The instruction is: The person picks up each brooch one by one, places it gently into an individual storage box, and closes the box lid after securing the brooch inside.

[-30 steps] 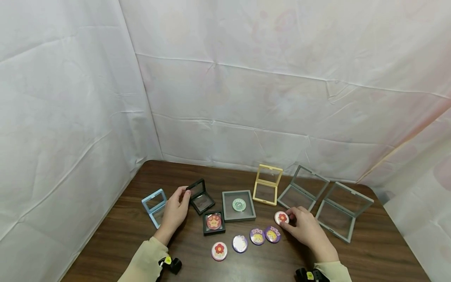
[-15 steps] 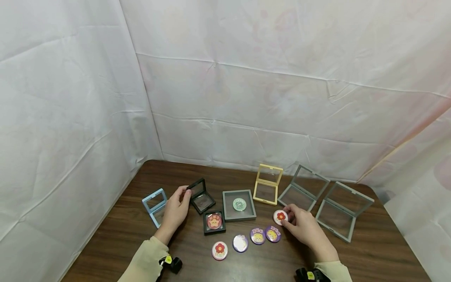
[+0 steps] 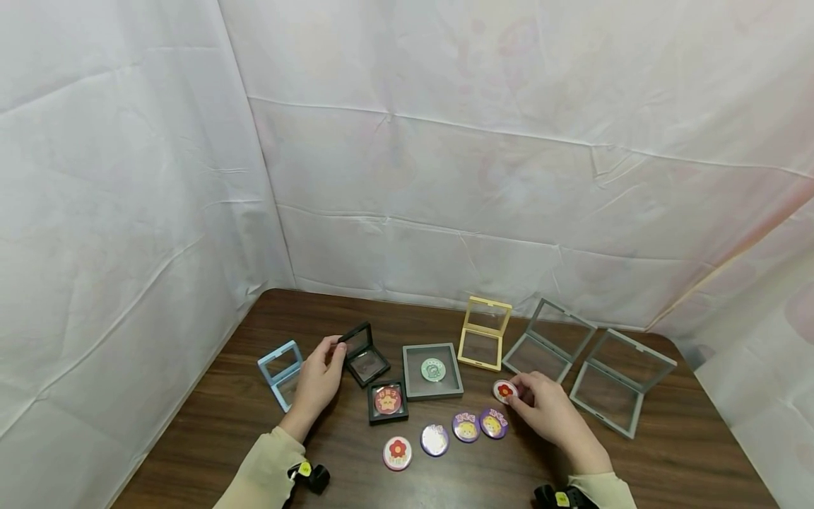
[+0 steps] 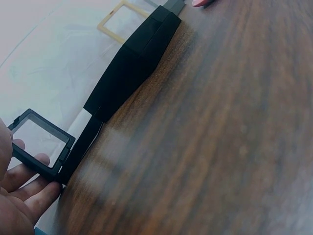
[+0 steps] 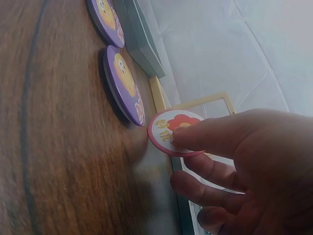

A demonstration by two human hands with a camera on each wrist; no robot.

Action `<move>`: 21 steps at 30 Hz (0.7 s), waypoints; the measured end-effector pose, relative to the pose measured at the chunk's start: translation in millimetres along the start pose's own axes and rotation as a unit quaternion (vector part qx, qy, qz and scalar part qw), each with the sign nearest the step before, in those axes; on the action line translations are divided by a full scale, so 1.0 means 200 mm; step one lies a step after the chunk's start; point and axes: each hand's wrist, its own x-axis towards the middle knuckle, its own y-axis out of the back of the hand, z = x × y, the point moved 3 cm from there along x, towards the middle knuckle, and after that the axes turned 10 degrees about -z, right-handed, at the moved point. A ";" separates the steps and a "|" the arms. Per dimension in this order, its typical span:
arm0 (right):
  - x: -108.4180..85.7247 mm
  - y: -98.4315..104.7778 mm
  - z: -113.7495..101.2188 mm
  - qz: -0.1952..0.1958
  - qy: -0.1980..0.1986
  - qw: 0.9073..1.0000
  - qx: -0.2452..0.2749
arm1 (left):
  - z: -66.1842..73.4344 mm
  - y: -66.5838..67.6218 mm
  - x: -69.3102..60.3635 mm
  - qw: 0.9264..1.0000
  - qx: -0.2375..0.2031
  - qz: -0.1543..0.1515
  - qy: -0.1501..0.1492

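My right hand (image 3: 545,410) pinches a round button badge (image 3: 505,391) with a red flower on white, thumb on its face in the right wrist view. The badge is held just off the table. At the left, my left hand (image 3: 320,378) grips the raised lid of an open black display case (image 3: 367,364), its fingers behind the clear window in the left wrist view. Beside that case lies a closed black case (image 3: 387,401) with an orange star badge inside. A second red-flower badge (image 3: 397,453) and several purple-rimmed badges (image 3: 466,427) lie in front.
A grey case (image 3: 433,392) with a green badge sits mid-table. Open cases stand around: a blue one (image 3: 282,375) at left, a yellow one (image 3: 481,346) behind, and two grey ones (image 3: 540,353) at right. White cloth (image 3: 407,177) hangs behind the wooden table (image 3: 687,459).
The flower badge in my right hand has shifted slightly left and changed its tilt. My left hand and the black case stay in place.
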 end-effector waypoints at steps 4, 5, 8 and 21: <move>0.00 0.00 0.00 0.000 -0.003 1.000 -0.005 | 0.00 0.00 0.00 1.000 0.000 0.000 -0.002; 0.00 0.00 0.00 -0.001 -0.004 1.000 -0.006 | 0.00 0.00 0.00 1.000 0.000 0.000 -0.002; 0.01 0.00 0.00 -0.005 -0.002 1.000 -0.004 | -0.01 0.00 0.00 1.000 0.001 0.002 -0.003; 0.00 0.00 0.00 -0.011 0.004 1.000 0.004 | -0.01 0.00 0.00 1.000 -0.001 0.001 -0.001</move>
